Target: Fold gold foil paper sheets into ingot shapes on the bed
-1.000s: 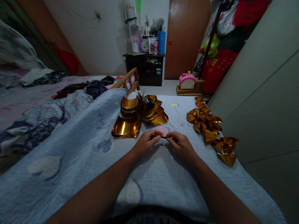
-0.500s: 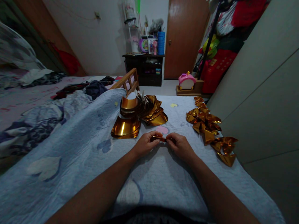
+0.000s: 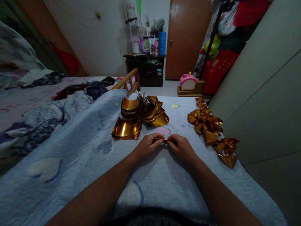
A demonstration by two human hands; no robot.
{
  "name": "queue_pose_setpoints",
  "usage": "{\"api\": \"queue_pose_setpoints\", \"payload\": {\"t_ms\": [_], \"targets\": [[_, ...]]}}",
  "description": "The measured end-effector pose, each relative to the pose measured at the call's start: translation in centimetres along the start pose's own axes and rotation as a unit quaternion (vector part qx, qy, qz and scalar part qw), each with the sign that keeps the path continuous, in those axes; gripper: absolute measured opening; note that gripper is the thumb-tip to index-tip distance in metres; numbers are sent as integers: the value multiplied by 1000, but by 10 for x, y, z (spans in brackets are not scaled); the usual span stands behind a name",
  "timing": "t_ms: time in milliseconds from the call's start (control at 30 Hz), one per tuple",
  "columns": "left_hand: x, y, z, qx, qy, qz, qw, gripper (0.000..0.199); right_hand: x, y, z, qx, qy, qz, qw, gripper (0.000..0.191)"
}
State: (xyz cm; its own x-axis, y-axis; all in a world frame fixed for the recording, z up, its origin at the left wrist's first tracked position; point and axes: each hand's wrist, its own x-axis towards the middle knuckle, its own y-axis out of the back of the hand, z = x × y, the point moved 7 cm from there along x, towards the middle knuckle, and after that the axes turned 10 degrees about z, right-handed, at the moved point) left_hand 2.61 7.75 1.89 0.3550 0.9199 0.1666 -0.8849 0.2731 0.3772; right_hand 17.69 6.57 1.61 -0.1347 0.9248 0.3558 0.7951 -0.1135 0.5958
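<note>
Between my two hands is a narrow folded strip of gold foil paper (image 3: 164, 141), mostly covered by the fingers. My left hand (image 3: 149, 144) pinches its left end between thumb and fingers. At the other end, my right hand (image 3: 180, 146) grips it the same way. Just beyond my left hand lie stacks of curved gold foil sheets (image 3: 127, 128), with more sheets fanned out (image 3: 155, 114) behind them. Off to the right, folded gold foil pieces (image 3: 207, 125) form a loose row along the bed's edge.
A pale blue patterned quilt (image 3: 162, 182) covers the surface beneath my hands. Its raised fold runs along the left, beside rumpled clothes. A wooden rail (image 3: 131, 80) stands behind the stacks. A grey cabinet (image 3: 265, 94) borders the right side; a pink toy (image 3: 188, 82) sits beyond the far edge.
My left thumb has slid slightly to the right along the foil strip, so less of it shows between my hands. The stacks and folded pieces stay put.
</note>
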Motion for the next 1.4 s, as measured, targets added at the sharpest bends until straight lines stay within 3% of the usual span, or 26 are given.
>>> {"api": "queue_pose_setpoints", "payload": {"t_ms": [267, 633, 1100, 1400], "targets": [[0, 0, 0, 10, -5, 5, 1000, 24, -1, 0, -2, -3, 23, 0, 1000, 14], [0, -3, -6, 30, -26, -5, 999, 25, -1, -2, -1, 7, 3, -15, 1000, 17], [-2, -4, 5, 68, -44, -16, 997, 27, -1, -1, 3, -2, 10, 10, 1000, 12], [0, 2, -1, 135, -56, 40, 988, 29, 0, 2, 0, 4, -2, 12, 1000, 16]]}}
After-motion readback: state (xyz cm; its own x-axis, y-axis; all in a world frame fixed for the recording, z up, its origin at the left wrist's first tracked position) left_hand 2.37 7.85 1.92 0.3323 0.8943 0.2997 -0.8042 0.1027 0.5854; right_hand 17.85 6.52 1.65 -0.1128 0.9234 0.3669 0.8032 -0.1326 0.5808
